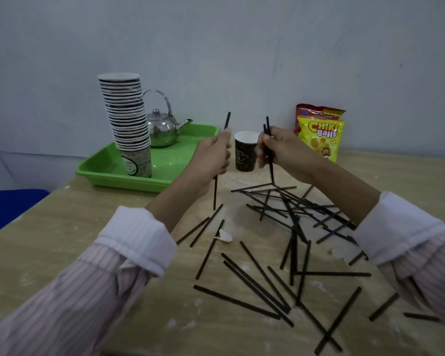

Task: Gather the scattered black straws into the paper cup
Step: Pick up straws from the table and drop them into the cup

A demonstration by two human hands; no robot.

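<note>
A dark paper cup with a white inside stands upright on the wooden table, between my two raised hands. My left hand is closed on one black straw held nearly upright, just left of the cup. My right hand grips two black straws upright, just right of the cup. Several loose black straws lie crossed and scattered over the table in front of the cup and toward the right edge.
A green tray at the back left holds a tall stack of paper cups and a steel teapot. Two snack bags lean on the wall at the back right. A torn paper scrap lies among the straws.
</note>
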